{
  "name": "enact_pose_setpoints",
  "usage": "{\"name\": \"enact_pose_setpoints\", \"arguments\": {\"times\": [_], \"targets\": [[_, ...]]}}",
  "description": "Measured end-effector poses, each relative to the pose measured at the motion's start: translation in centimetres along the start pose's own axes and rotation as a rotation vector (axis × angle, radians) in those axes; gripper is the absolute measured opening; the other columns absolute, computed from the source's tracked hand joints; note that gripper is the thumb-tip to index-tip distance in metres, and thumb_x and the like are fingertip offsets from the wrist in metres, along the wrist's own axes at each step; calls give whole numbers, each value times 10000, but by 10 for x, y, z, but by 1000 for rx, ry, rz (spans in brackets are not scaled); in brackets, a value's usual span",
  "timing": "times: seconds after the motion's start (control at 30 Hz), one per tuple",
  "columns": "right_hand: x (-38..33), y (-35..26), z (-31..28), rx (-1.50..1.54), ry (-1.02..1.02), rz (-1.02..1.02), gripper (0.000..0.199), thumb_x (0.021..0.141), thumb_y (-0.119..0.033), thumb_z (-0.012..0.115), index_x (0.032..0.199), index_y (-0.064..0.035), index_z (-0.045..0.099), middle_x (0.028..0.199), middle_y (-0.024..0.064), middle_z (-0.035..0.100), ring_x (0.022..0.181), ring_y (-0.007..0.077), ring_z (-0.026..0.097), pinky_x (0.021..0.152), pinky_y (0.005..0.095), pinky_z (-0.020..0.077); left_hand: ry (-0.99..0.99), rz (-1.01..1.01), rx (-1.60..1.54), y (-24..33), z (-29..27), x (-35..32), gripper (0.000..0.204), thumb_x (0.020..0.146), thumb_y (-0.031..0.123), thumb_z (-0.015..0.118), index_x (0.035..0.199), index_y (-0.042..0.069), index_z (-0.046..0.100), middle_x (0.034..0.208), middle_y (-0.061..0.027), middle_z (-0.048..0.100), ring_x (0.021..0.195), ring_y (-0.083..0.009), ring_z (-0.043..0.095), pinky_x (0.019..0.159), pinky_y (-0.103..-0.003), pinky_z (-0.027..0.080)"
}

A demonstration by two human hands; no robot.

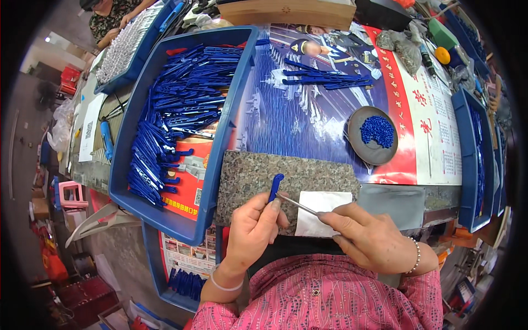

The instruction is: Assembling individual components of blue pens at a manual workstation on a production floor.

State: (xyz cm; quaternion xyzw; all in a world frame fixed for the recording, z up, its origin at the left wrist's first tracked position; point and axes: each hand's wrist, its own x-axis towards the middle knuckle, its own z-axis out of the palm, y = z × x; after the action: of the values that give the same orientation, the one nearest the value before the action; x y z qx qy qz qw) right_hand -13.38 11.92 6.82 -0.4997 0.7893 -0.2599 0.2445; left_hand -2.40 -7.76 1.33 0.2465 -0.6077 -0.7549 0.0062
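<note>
Between the thumb and fingers of my left hand (252,224) stands a slim blue plastic piece (276,186) with a hooked top. My right hand (374,237) grips a thin metal tool (300,205), perhaps tweezers or a small driver. Its tip meets the blue piece beside my left thumb; whether it carries anything is too small to tell. Both hands are over the near edge of a speckled granite slab (242,179). A white sheet (324,199) lies on the slab below the tool. Beyond it, a round dish (355,144) holds many tiny blue parts.
Left of the slab, a large blue tray (237,110) holds piled blue strips (184,82). More strips (330,78) lie on the poster-covered table. Another blue bin (466,181) stands at the right edge. A wooden box (286,12) sits at the back. Far left, another person (113,19) works.
</note>
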Motion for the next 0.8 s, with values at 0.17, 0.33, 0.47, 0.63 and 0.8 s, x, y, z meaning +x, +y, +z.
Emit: {"name": "enact_pose_setpoints", "arguments": {"times": [0.17,0.33,0.47,0.63,0.8], "targets": [[-1,1,0,9,-8,-12,455,779,-80,618,1217,-82,498,1010,85,551,714,252,610,503,339,485,25,15,60,-4,2,-2,228,938,107,459,1045,-56,578,686,-49,591,462,-21,422,423,-156,317],[-4,2,0,15,17,-13,437,777,-73,614,1202,-75,515,981,89,558,691,261,607,510,347,490,82,120,250,-12,6,-2,209,936,98,467,1034,-46,582,666,-30,586,469,-24,439,423,-172,334],[-5,2,0,58,37,-14,413,772,-54,606,1180,-65,540,941,95,569,669,271,604,519,359,492,126,211,390,-16,11,-2,194,932,104,476,1015,-33,586,629,-13,574,478,-29,460,428,-185,354],[-3,0,-1,57,14,-9,416,767,-38,598,1178,-59,546,925,93,576,667,278,605,529,365,494,202,397,582,-20,14,-1,150,923,108,485,874,-16,553,570,-44,550,471,-104,519,437,-259,389],[-1,-3,-8,56,-32,1,426,768,-45,594,1189,-56,538,928,97,576,668,285,606,537,373,496,231,446,711,-25,14,0,132,915,93,478,847,-9,527,557,-78,540,467,-169,545,444,-296,401]]}}
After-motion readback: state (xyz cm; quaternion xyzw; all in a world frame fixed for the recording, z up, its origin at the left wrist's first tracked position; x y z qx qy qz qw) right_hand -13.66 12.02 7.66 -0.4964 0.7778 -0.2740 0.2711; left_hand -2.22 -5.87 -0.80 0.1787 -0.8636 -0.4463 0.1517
